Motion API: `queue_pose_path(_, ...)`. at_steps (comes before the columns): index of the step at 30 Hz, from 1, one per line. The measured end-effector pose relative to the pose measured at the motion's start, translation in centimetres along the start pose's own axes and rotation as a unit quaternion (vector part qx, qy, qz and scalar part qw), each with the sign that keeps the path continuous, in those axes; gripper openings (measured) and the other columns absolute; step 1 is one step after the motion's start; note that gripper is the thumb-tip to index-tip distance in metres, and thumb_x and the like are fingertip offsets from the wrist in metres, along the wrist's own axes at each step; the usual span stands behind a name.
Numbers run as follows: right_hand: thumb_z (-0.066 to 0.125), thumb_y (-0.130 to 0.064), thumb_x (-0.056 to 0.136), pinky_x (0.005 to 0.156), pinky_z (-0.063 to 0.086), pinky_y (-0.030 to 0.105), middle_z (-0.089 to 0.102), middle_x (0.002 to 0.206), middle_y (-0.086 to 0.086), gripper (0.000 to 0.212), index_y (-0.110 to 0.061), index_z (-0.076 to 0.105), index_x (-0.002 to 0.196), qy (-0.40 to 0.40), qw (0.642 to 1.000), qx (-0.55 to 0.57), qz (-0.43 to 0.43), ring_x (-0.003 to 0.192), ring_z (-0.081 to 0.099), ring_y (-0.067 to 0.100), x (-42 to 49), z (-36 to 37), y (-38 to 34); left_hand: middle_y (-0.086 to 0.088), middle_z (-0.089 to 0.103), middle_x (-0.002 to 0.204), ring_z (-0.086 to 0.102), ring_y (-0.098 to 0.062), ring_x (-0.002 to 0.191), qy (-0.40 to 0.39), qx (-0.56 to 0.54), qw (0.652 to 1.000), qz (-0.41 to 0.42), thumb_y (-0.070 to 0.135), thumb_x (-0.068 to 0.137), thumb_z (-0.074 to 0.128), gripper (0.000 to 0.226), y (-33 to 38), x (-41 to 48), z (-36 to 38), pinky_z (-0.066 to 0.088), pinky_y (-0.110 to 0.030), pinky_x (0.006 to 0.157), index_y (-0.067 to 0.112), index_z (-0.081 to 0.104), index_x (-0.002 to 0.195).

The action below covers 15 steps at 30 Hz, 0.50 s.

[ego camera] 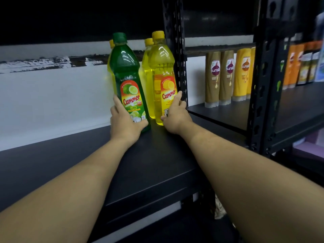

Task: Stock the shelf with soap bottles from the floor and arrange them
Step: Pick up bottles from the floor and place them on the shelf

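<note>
**Two soap bottles gripped low on the black shelf**

While both arms reach forward, the left hand (125,124) wraps the base of a green lime bottle (128,81), thumb across its front and fingers curled behind. The right hand (175,116) clasps the foot of a yellow lemon bottle (162,76), fingers bent around its right side. Both bottles stand upright on the black shelf (157,163), just apart from each other. Behind the left fingers stands one more yellow bottle (110,67), mostly hidden; behind the right fingers stands another (147,67). Touching the right fingertips is a perforated black upright post (177,50). Beyond it, the neighbouring shelf holds brown and yellow shampoo bottles (226,76) in a row.
</note>
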State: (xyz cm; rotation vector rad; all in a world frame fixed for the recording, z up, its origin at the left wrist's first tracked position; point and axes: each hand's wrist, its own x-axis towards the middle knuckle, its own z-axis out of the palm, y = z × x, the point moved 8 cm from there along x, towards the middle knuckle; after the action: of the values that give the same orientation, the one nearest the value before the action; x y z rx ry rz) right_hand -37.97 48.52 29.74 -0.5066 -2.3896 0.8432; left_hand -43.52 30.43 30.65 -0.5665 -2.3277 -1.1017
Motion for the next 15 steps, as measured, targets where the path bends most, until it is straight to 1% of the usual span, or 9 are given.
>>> queue_pose_path(3, 0.066, -0.026, 0.094, 0.110, 0.037, 0.043, 0.014, 0.160, 0.019, 0.108, -0.012, -0.022, 0.154, -0.004, 1.000, -0.005, -0.006, 0.142, 0.034, 0.035, -0.1, -0.2, -0.1, -0.012, 0.031, 0.147, 0.044, -0.032, 0.130, -0.001, 0.013, 1.000, 0.003, 0.032, 0.076, 0.084, 0.124, 0.2, -0.3, -0.2, 0.045, -0.051, 0.103, 0.019, -0.008, 0.157)
queue_pose_path(6, 0.067, -0.029, 0.093, 0.110, 0.036, 0.043, 0.020, 0.159, 0.019, 0.105, -0.010, -0.015, 0.157, 0.002, 1.000, -0.007, -0.007, 0.141, 0.035, 0.035, -0.9, -0.7, -0.1, -0.011, 0.030, 0.150, 0.044, -0.032, 0.131, -0.022, 0.018, 1.000, -0.004, 0.031, 0.079, 0.083, 0.123, 0.3, -1.0, -0.4, 0.045, -0.050, 0.104, 0.019, -0.012, 0.157)
queue_pose_path(8, 0.069, -0.029, 0.092, 0.107, 0.038, 0.042, 0.030, 0.152, 0.019, 0.099, -0.008, -0.003, 0.158, 0.015, 1.000, -0.003, -0.012, 0.136, 0.039, 0.036, -1.7, -1.3, -0.1, -0.012, 0.027, 0.153, 0.042, -0.034, 0.134, -0.045, 0.042, 0.998, -0.006, 0.030, 0.080, 0.082, 0.124, 0.4, -1.9, -0.6, 0.043, -0.050, 0.106, 0.016, -0.015, 0.157)
queue_pose_path(10, 0.070, -0.030, 0.089, 0.100, 0.042, 0.040, 0.042, 0.140, 0.019, 0.086, -0.008, 0.018, 0.154, 0.040, 0.999, 0.002, -0.026, 0.128, 0.045, 0.037, -2.9, -2.1, -0.2, -0.011, 0.024, 0.156, 0.038, -0.034, 0.138, -0.062, 0.055, 0.996, -0.014, 0.032, 0.081, 0.081, 0.122, 0.6, -2.9, -1.2, 0.041, -0.052, 0.108, 0.014, -0.014, 0.157)
queue_pose_path(12, 0.070, -0.031, 0.086, 0.099, 0.043, 0.040, 0.049, 0.134, 0.017, 0.073, -0.011, 0.033, 0.146, 0.049, 0.998, -0.005, -0.044, 0.124, 0.047, 0.036, -4.6, -3.0, -0.6, -0.009, 0.022, 0.158, 0.036, -0.033, 0.140, -0.078, 0.058, 0.995, -0.026, 0.036, 0.081, 0.079, 0.119, 0.5, -4.2, -2.1, 0.040, -0.053, 0.109, 0.014, -0.009, 0.158)
queue_pose_path(13, 0.070, -0.032, 0.085, 0.100, 0.044, 0.041, 0.050, 0.134, 0.015, 0.070, -0.013, 0.037, 0.145, 0.043, 0.998, -0.016, -0.054, 0.125, 0.048, 0.035, -5.6, -3.3, -0.9, -0.009, 0.023, 0.158, 0.036, -0.033, 0.140, -0.087, 0.058, 0.994, -0.028, 0.039, 0.081, 0.078, 0.115, 0.4, -4.8, -2.6, 0.040, -0.053, 0.109, 0.014, -0.003, 0.158)
queue_pose_path(15, 0.071, -0.033, 0.085, 0.102, 0.043, 0.041, 0.050, 0.136, 0.014, 0.071, -0.017, 0.037, 0.146, 0.016, 0.996, -0.041, -0.072, 0.126, 0.047, 0.033, -8.1, -3.9, -1.8, -0.007, 0.027, 0.157, 0.037, -0.032, 0.139, -0.106, 0.070, 0.992, -0.019, 0.043, 0.082, 0.075, 0.104, 0.5, -6.4, -3.8, 0.041, -0.053, 0.107, 0.017, 0.008, 0.157)
